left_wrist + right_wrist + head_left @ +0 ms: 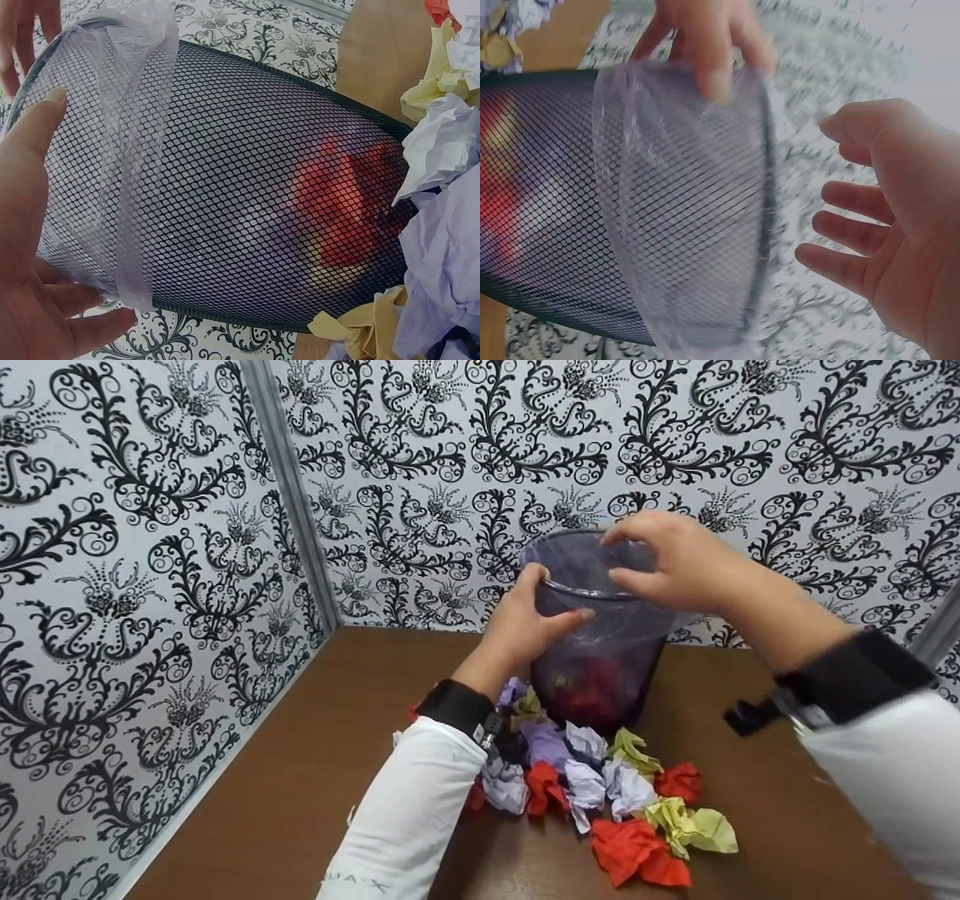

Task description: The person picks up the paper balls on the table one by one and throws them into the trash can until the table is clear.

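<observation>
A dark mesh wastebasket [600, 652] stands upright on the table, with a clear plastic liner [135, 150] folded over its rim. Crumpled red and yellow paper [337, 202] shows through its lower wall. My left hand [517, 622] holds the basket's left side near the top, thumb against the front and fingers round the side. Just over the right of the rim hovers my right hand [675, 562], fingers loosely bent and holding nothing; the right wrist view shows it apart from the basket.
Several crumpled paper balls lie before the basket, among them a red one [637, 851], a yellow one [686, 825], a white one [506, 785] and a purple one [546, 744]. Behind the brown table [300, 780] rises a patterned wall [420, 510].
</observation>
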Motion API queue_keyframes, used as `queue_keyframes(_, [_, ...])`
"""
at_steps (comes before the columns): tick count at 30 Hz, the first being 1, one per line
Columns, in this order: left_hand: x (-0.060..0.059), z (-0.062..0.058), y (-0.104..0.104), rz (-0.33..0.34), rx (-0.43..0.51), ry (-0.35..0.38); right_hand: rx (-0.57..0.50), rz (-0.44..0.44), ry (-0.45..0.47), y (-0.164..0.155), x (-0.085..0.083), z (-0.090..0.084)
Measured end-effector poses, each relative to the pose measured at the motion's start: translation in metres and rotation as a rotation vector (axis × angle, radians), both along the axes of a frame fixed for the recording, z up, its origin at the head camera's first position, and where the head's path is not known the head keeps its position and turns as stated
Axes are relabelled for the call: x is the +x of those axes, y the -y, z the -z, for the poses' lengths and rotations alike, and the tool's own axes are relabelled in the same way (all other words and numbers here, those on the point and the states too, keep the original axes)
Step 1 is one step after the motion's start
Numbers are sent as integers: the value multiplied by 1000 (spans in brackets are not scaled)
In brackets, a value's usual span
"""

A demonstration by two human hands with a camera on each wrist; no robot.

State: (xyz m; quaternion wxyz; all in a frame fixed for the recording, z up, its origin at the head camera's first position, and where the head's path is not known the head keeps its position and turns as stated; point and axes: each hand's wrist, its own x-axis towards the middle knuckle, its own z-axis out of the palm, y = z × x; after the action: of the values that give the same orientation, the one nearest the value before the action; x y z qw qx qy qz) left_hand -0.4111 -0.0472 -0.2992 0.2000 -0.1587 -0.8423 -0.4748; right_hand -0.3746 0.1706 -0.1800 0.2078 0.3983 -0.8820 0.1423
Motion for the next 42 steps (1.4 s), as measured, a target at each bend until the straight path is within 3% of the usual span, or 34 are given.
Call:
queue_keyframes(4, [0,0,0,-21,-24,8,-11,-126,-129,-14,33,7])
queue_keyframes(7, [0,-1,1,-38,-43,6,9,-179,-164,-24,54,17])
queue_keyframes(10, [1,-1,1,-37,-33,20,47,-179,-142,-36,71,34])
queue_keyframes(16, [2,0,1,-41,-19,52,125,-75,48,-58,92,86])
queue_keyframes(23, [3,-1,0,-24,-7,86,171,-67,220,-73,102,149])
queue_keyframes(29, [3,-2,0,-29,-5,76,185,-127,219,-79,102,188])
queue_keyframes(34, [4,0,0,-24,-2,71,183,-113,270,-84,103,204])
queue_keyframes(42, [2,0,1,-19,15,78,199,-58,316,-83,103,214])
